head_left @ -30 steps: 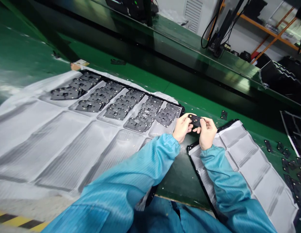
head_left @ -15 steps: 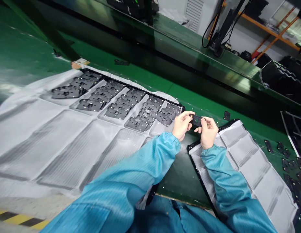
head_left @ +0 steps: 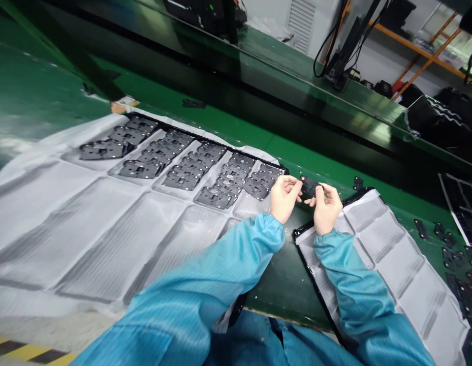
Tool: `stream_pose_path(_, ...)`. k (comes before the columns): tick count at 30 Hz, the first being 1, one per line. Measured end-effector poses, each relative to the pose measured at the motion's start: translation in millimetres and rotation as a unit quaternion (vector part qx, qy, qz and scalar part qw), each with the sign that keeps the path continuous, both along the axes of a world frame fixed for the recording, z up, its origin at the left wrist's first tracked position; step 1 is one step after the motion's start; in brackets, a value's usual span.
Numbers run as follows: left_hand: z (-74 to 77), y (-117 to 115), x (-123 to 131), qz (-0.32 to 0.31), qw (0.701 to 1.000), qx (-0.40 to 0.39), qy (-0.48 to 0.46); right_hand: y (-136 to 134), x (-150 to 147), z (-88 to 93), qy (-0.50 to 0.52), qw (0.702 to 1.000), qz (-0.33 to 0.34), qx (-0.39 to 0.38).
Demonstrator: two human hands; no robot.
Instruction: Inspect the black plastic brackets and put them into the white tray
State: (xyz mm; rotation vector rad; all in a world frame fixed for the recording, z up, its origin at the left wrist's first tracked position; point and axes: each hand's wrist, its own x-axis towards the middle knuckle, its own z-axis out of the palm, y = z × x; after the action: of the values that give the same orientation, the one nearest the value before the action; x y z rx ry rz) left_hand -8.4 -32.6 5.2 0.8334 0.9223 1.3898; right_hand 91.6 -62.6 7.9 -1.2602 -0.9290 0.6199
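Black plates (head_left: 182, 175) are set rearmost in the tray (head_left: 94, 229); loose plates (head_left: 420, 229) are left on the bench (head_left: 289, 287). Above it, one plate (head_left: 310, 187) is clamped by the right hand (head_left: 327, 209), fingers together; contact by the left hand (head_left: 283, 200) is unclear.

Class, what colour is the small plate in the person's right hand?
The small plate is black, shown best in the head view.
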Motion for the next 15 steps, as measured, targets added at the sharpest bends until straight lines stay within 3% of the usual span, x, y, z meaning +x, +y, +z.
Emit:
stream_pose_path(6,1.0,2.3,-1.0,-0.016,0.997,-0.031,-0.065,-7.2,-4.4,-0.7,-0.124,0.992,-0.001,0.029)
stream_pose_path(15,4.2,4.9,-6.0,-0.050,0.986,-0.093,-0.125,-8.0,-4.3,-0.4,-0.163,0.986,0.003,0.046)
